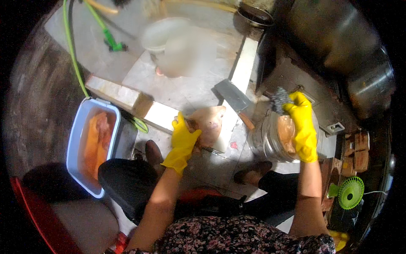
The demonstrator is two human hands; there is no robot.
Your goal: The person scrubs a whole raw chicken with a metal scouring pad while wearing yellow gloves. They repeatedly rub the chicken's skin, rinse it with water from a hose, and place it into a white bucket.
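My left hand (184, 136), in a yellow rubber glove, grips the left side of a pale, broad piece of raw meat with skin (209, 125). That piece lies over the corner where white tiled ledges (161, 116) meet. My right hand (299, 122), gloved the same way, is raised and pinches a grey steel-wool scourer (279, 101). Beneath it stands a round metal pot (260, 133) with pale pieces (286, 131) inside, partly hidden by the glove. A cleaver (234, 95) with a wooden handle rests across the right ledge. A small metal tool (214, 151) shows below the meat.
At left, a light-blue tub (73, 152) holds meat in reddish liquid. A green hose nozzle (114, 44) lies on the floor beyond the ledge, near a white basin (152, 35). A dark pan (255, 16) sits at the back; a green fan (350, 193) stands at right.
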